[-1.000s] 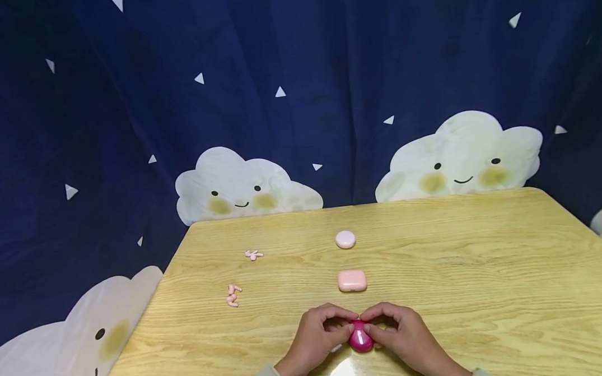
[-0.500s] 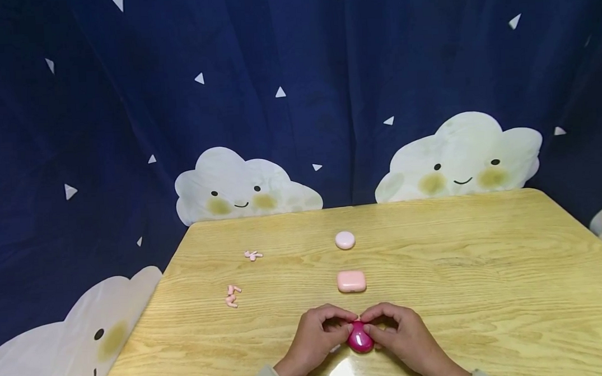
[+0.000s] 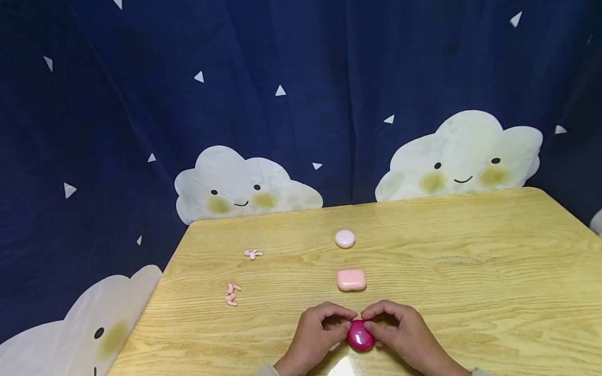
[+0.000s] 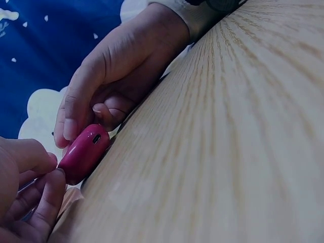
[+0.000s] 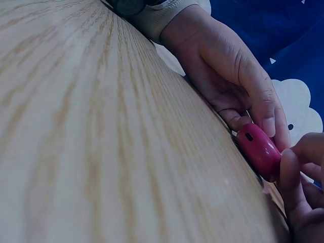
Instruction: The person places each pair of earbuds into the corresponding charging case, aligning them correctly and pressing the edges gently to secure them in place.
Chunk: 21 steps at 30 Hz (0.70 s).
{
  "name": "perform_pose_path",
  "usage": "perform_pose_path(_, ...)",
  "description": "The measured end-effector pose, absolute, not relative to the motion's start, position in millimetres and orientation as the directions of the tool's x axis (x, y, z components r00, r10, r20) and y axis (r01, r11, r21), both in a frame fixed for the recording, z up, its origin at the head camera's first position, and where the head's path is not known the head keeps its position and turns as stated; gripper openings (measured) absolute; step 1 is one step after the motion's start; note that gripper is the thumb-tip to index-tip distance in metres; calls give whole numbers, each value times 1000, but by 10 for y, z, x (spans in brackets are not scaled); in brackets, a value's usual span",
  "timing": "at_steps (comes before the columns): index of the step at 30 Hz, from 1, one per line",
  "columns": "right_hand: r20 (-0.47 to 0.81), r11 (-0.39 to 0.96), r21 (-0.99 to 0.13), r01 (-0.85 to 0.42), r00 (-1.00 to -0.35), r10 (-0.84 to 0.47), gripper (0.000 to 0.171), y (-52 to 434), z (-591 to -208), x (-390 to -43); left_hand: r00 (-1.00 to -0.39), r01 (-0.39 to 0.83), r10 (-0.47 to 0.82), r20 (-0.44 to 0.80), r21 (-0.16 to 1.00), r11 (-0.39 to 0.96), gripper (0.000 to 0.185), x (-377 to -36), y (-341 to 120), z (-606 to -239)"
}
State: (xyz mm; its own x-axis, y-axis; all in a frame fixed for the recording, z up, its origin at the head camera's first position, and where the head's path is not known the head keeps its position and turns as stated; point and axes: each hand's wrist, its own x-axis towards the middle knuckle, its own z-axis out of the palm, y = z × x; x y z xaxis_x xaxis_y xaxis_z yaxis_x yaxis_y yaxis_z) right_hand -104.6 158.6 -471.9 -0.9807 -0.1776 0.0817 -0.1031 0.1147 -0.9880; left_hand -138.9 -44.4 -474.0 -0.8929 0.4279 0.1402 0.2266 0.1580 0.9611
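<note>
A pale wooden bench [image 3: 486, 269] stood before a dark blue curtain [image 3: 297, 98] printed with smiling clouds. Near the bench's front edge, at its middle, our left hand [image 3: 315, 339] and right hand [image 3: 405, 335] met, fingers curled, each pinching one side of a glossy magenta case [image 3: 360, 338] that rested on the bench. Farther back along the middle lay a pink rectangular case [image 3: 351, 280], and beyond it a pale round case [image 3: 344, 239]. Toward the left edge lay two small clusters of pink earbuds [image 3: 232, 295], one behind the other [image 3: 253, 253].
</note>
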Motion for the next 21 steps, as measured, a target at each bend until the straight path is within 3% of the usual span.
perform_pose_path(13,40,136,-989,-56,-993,-114,23,1593,-4711,-1050,-894,243,414,169,961,133,15,-1392,-445,-4762)
perform_pose_path(21,91,48,-995,-90,-996,20,23,1579,-4734,-1064,-906,216,374,199,976,3,14,-1394,-434,-4764)
